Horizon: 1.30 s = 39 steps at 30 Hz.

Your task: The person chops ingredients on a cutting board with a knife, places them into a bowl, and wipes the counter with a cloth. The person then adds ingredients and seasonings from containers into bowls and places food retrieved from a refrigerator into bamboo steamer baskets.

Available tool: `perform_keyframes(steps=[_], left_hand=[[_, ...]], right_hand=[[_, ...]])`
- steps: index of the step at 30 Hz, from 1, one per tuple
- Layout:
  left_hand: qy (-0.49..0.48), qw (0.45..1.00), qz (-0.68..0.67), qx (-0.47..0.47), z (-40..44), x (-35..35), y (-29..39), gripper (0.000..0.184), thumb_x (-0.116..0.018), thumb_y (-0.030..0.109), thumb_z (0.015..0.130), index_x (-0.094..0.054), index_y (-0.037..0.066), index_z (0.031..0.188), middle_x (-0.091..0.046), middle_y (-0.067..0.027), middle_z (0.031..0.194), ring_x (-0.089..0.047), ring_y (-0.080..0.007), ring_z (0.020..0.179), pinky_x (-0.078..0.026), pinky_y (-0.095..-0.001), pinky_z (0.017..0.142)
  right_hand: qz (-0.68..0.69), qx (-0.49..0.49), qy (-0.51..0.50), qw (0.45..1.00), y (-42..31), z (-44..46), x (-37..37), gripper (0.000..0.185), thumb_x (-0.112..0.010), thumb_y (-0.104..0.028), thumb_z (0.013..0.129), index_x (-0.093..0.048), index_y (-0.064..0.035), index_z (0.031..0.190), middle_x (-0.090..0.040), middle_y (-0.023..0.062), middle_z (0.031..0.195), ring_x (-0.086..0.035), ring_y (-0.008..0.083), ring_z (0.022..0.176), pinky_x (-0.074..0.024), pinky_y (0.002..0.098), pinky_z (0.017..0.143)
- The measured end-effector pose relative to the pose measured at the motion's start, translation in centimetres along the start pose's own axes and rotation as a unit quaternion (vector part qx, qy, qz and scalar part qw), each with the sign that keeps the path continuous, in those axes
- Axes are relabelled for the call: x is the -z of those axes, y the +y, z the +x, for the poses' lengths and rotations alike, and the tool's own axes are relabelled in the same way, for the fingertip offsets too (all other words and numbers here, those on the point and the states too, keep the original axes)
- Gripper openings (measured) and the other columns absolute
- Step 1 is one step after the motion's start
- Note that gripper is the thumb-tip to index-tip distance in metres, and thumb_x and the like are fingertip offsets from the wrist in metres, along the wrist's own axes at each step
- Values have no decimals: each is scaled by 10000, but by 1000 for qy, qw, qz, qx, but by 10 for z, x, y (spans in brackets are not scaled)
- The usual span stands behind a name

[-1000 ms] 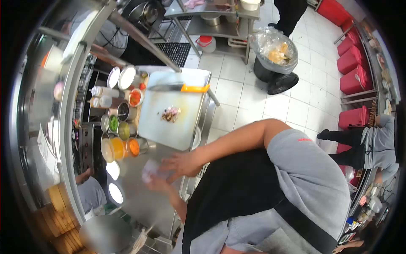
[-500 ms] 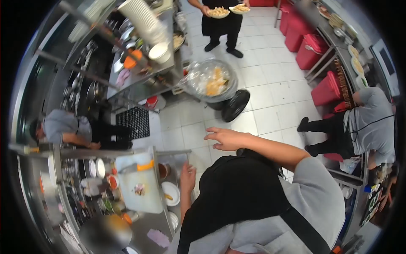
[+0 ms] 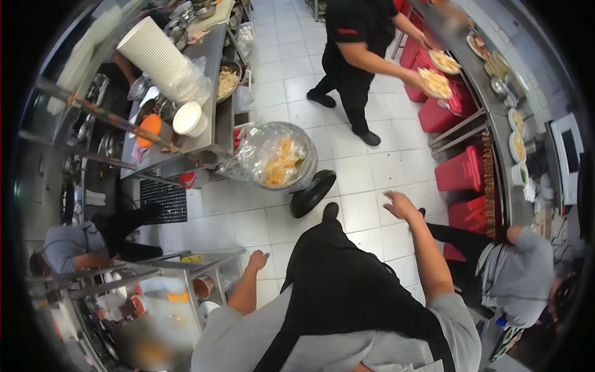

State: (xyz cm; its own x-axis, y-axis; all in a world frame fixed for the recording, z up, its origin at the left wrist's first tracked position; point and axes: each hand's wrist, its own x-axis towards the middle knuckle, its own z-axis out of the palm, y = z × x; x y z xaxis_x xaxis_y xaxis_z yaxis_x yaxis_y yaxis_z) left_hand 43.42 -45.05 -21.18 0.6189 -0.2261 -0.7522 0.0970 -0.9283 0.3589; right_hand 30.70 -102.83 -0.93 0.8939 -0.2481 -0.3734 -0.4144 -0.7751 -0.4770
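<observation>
Head view: round container (image 3: pixel 203 287) sits apart, near left fingers (image 3: pixel 263 255).

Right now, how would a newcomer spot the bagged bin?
Take the steel table with the tall leaning stack of white containers. Just off its near corner, on the tiled floor, stands the bagged bin, a round black lid beside it. Unlike the red bins at right, it has a clear plastic bag showing orange-yellow scraps.

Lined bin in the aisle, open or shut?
Open: the lined bin shows yellowish scraps through its mouth, and the black lid sits off to its side, not over it.
</observation>
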Motion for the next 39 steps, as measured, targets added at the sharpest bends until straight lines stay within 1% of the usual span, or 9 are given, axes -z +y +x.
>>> perform_keyframes(steps=[5, 7, 9, 12, 15, 17, 24, 28, 39], left_hand=[[47, 983, 155, -83, 109, 11, 152, 542, -542, 425, 856, -623, -75, 1049, -618, -288, 1047, -595, -421, 1006, -461, -451, 906], [76, 979, 29, -186, 131, 38, 263, 499, -487, 424, 887, -640, -28, 1033, -612, -277, 1065, -584, -408, 1015, -446, -473, 897], [94, 961, -27, -258, 145, 69, 361, 502, -456, 410, 920, -628, -48, 1036, -603, -290, 1065, -569, -436, 1012, -449, -477, 882], [114, 946, -148, -263, 188, 100, 479, 400, -545, 369, 900, -636, -12, 983, -643, -251, 911, -613, -407, 892, -481, -449, 782], [232, 901, -214, -299, 191, 144, 558, 334, -586, 323, 881, -635, 2, 959, -654, -215, 804, -639, -375, 778, -496, -412, 695], [272, 888, -252, -270, 209, 153, 565, 304, -594, 293, 876, -636, 0, 949, -657, -206, 799, -643, -360, 770, -497, -401, 697], [292, 783, -548, -39, 260, 183, 505, 260, -583, 129, 870, -526, 34, 1106, -611, -99, 897, -624, -181, 667, -528, -318, 449], [429, 665, -600, -113, 270, 235, 450, 192, -556, 50, 851, -549, 23, 1041, -600, -69, 744, -589, -140, 601, -443, -281, 396], [554, 790, -260, 23, 386, 452, 397, 307, -557, 127, 849, -601, -36, 1106, -650, -260, 921, -629, -394, 908, -488, -422, 810]], right_hand=[[-19, 54, -34, 998, 199, -76, -37, 379, -604, -305, 836, -595, -5, 1066, -640, 143, 859, -618, 316, 827, -494, 443, 703], [308, -388, -74, 865, 181, -115, -32, 288, -575, -261, 854, -606, -31, 1025, -604, 82, 902, -616, 226, 799, -494, 466, 598], [537, -370, -160, 741, 286, -156, -87, 213, -601, -239, 833, -644, -87, 976, -622, 81, 748, -640, 230, 707, -511, 458, 554], [188, -254, -179, 932, 256, -153, -83, 190, -577, -232, 865, -648, -93, 973, -646, 97, 801, -627, 236, 733, -521, 408, 614], [193, -199, -32, 960, 242, -87, -40, 222, -596, -184, 863, -627, 2, 982, -659, 132, 876, -627, 218, 827, -488, 366, 736], [186, -298, -46, 935, 181, 8, 34, 301, -624, -218, 856, -611, 24, 1036, -661, 149, 949, -633, 217, 897, -483, 342, 786], [283, 76, -83, 952, 46, 247, 163, 418, -633, -142, 863, -505, -59, 1253, -625, 102, 1123, -616, 188, 982, -514, 330, 805], [284, 138, -106, 943, 14, 336, 185, 446, -649, -110, 847, -500, -63, 1264, -606, 121, 1154, -609, 193, 981, -512, 327, 790], [177, -26, -143, 973, 31, 491, 239, 467, -629, -126, 857, -477, -36, 1289, -584, 179, 1200, -616, 228, 1021, -473, 330, 881]])
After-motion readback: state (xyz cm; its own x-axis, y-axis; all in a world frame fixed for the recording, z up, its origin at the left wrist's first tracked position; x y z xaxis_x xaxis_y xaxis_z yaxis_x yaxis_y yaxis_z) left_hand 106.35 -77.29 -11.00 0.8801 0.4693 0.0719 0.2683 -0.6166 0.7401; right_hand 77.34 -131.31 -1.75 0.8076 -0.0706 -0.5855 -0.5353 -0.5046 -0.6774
